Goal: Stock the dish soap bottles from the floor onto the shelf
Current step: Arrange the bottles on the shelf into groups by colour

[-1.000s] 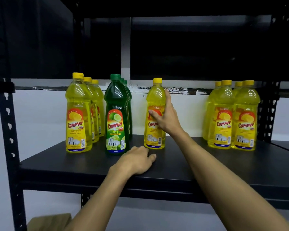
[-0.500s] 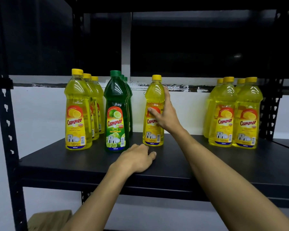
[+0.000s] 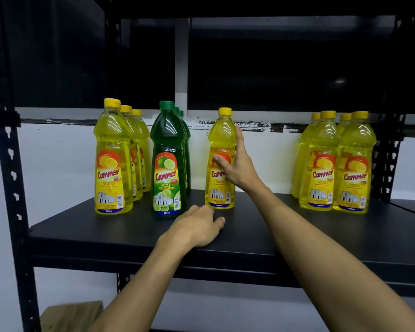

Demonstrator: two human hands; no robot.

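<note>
Rack: black metal, punched uprights, an upper level dark overhead. Wall behind white below, dark above.

Shelf: black board at chest level; all bottles stand upright on it. Front half bare apart from one hand.

Right group: four lemon bottles, yellow caps, two in front and two behind, touching one another, well apart from the middle bottle.

Left row: three lemon bottles in file front to back, near the left upright.

Green row: three lime bottles in file, just beside the left row.

Box: brown, below the shelf at lower left, partly cut off.

Middle bottle: one lemon bottle alone between the green row and the right group, label forward. Nothing stands between it and the shelf edge but the left hand.

Right hand: arm stretched forward from lower right; the hand grasps the middle bottle at label height, thumb across the front, fingers up its right side.

Left hand: palm down on the shelf, fingers loosely spread, holding nothing, just in front of the middle bottle's base and the front green bottle.

Change: against half a second before, both hands and all bottles keep the same places; only the view sits slightly differently.
</note>
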